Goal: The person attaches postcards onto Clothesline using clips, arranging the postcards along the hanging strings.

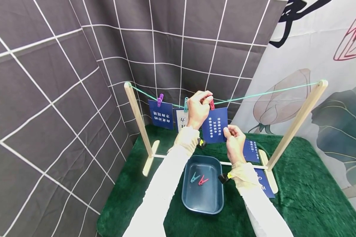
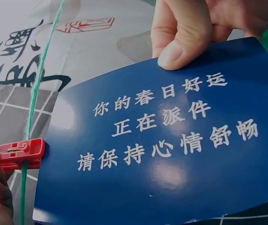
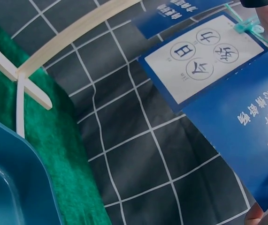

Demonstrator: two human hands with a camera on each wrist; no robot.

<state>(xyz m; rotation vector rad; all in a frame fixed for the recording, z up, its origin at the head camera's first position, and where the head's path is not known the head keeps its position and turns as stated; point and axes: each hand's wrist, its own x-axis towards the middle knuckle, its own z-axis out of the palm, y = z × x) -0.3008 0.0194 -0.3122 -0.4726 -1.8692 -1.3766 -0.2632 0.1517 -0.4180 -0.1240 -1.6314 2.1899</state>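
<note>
My left hand (image 1: pixel 198 107) pinches a red clothespin (image 1: pixel 212 104) at the green line. The clothespin's jaws bite the top edge of a blue card (image 2: pixel 162 112) with white Chinese writing, and the line runs behind the clothespin in the left wrist view. At the card's lower side edge, my right hand (image 1: pixel 235 142) grips it, thumb (image 2: pixel 173 55) on the printed face. Beside it hangs a white card with a blue border (image 3: pixel 204 58), held by a teal clothespin (image 1: pixel 186 104). Farther left, a purple clothespin (image 1: pixel 160 100) holds another blue card (image 1: pixel 161 115).
The line (image 1: pixel 264 93) is tied between two wooden posts (image 1: pixel 298 125) of a stand. Below, a blue bin (image 1: pixel 206 200) contains a teal clothespin (image 1: pixel 194 177) and a red one (image 1: pixel 203 180). More blue cards (image 1: pixel 251 152) lie near the right foot on green cloth (image 1: pixel 302 204).
</note>
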